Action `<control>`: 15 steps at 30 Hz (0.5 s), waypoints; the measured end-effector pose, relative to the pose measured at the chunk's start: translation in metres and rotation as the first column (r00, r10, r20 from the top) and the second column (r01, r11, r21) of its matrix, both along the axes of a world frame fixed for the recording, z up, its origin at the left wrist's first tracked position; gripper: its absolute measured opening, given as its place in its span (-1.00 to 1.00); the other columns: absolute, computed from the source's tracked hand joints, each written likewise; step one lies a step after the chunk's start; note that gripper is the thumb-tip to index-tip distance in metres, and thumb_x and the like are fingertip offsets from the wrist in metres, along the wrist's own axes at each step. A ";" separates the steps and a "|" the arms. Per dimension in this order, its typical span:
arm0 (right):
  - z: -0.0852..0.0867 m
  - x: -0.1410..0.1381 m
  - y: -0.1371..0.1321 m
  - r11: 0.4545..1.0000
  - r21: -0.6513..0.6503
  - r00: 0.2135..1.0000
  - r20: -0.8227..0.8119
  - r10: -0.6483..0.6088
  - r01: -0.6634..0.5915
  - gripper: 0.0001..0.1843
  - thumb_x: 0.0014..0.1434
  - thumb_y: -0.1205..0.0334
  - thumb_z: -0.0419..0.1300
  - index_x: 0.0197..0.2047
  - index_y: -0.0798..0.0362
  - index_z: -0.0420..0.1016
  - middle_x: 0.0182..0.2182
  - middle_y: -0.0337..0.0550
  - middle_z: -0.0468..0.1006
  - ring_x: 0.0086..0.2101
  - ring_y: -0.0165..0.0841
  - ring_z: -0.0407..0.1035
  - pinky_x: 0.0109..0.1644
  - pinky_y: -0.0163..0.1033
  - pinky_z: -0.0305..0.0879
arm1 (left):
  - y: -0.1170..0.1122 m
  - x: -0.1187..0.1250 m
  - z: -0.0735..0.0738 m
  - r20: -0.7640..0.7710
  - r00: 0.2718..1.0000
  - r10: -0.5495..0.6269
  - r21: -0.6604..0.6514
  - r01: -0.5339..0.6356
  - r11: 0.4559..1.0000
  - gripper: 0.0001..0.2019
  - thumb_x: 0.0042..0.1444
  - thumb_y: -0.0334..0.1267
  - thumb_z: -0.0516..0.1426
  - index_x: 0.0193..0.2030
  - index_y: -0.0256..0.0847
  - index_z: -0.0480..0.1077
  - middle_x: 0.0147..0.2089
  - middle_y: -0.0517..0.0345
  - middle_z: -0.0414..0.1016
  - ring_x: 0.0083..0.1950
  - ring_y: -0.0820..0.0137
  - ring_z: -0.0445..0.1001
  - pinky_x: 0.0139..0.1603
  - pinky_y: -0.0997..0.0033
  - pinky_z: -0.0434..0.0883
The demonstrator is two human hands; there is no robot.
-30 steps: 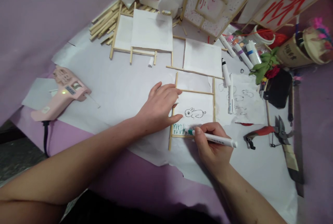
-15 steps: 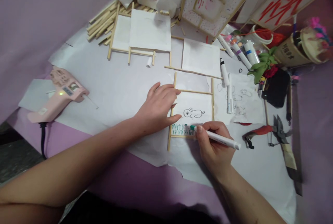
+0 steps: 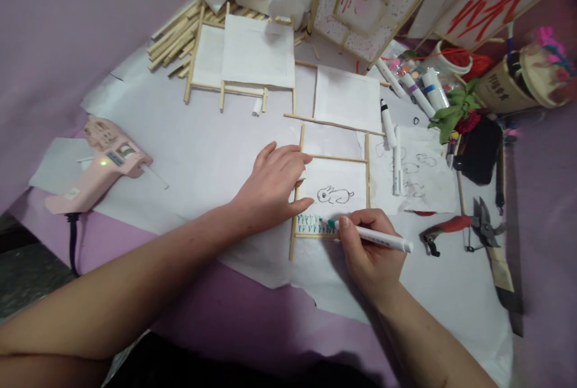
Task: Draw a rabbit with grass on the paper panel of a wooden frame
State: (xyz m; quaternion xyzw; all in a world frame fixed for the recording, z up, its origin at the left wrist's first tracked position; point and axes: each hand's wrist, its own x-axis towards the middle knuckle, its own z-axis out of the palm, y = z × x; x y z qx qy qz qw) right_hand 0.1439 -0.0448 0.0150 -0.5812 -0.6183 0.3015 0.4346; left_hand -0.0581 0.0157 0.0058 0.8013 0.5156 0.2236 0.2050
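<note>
In the head view, a small panel of white paper on a wooden stick frame [image 3: 368, 178] lies on the table. It carries a black outline drawing of a rabbit [image 3: 334, 195], with a strip of green grass strokes [image 3: 309, 223] below. My right hand [image 3: 373, 250] grips a white marker [image 3: 381, 238], its green tip at the right part of the grass. My left hand [image 3: 280, 181] lies with fingers spread over the frame's left side, thumb pointing at the paper. Something small and white shows by its fingers, too little to name.
A pink glue gun [image 3: 101, 166] with a lit light lies left. Behind are other paper-covered frames [image 3: 259, 51] and a pile of wooden sticks [image 3: 174, 42]. Rightward lie a sheet of rabbit sketches [image 3: 417, 178], capped markers [image 3: 397, 163], red-handled pruning shears [image 3: 451, 229] and a paper cup [image 3: 507, 84].
The green marker tip has shifted very slightly left along the grass strip, and the marker's back end sits a little higher. My left hand stays in place on the frame.
</note>
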 end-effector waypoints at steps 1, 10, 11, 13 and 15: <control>0.000 0.000 0.000 1.000 -0.004 1.000 -0.003 0.002 -0.002 -0.80 0.24 0.22 0.26 -0.41 0.02 0.40 -0.61 -0.34 0.41 -0.59 -0.47 0.24 -0.52 -0.31 0.14 | 0.000 0.000 0.000 -0.001 1.000 -0.002 0.000 0.002 1.000 -0.46 0.06 -0.24 0.34 0.15 -0.19 0.26 0.20 -0.06 0.45 0.42 0.05 0.23 0.50 -0.17 -0.06; -0.001 0.000 -0.001 1.000 0.004 1.000 -0.021 -0.014 0.014 -0.81 0.23 0.25 0.25 -0.42 0.02 0.39 -0.62 -0.36 0.39 -0.60 -0.49 0.21 -0.53 -0.31 0.12 | 0.000 0.000 0.001 -0.008 1.000 0.000 -0.006 0.000 1.000 -0.45 0.06 -0.25 0.35 0.14 -0.22 0.26 0.19 -0.07 0.46 0.42 0.07 0.23 0.50 -0.14 -0.06; -0.001 0.000 -0.001 1.000 -0.001 1.000 -0.015 -0.012 0.012 -0.81 0.23 0.24 0.25 -0.42 0.02 0.39 -0.61 -0.36 0.40 -0.60 -0.49 0.21 -0.53 -0.31 0.13 | 0.000 0.000 0.001 -0.007 1.000 0.001 -0.004 -0.001 1.000 -0.45 0.05 -0.26 0.35 0.14 -0.23 0.26 0.18 -0.08 0.46 0.42 0.07 0.23 0.50 -0.14 -0.06; -0.001 0.001 0.000 1.000 -0.001 1.000 0.003 -0.007 0.007 -0.81 0.23 0.23 0.25 -0.42 0.02 0.39 -0.61 -0.35 0.40 -0.60 -0.48 0.22 -0.52 -0.31 0.14 | 0.001 0.001 0.001 -0.008 1.000 0.001 -0.005 -0.002 1.000 -0.45 0.05 -0.26 0.35 0.14 -0.24 0.26 0.18 -0.08 0.46 0.41 0.07 0.23 0.51 -0.13 -0.06; -0.002 0.001 0.001 1.000 0.021 1.000 0.025 -0.003 0.003 -0.81 0.24 0.24 0.25 -0.41 0.02 0.40 -0.61 -0.35 0.41 -0.59 -0.48 0.24 -0.52 -0.32 0.16 | 0.001 0.001 0.001 -0.008 1.000 0.002 -0.008 -0.003 1.000 -0.46 0.06 -0.25 0.35 0.14 -0.23 0.26 0.19 -0.07 0.46 0.41 0.07 0.23 0.51 -0.14 -0.06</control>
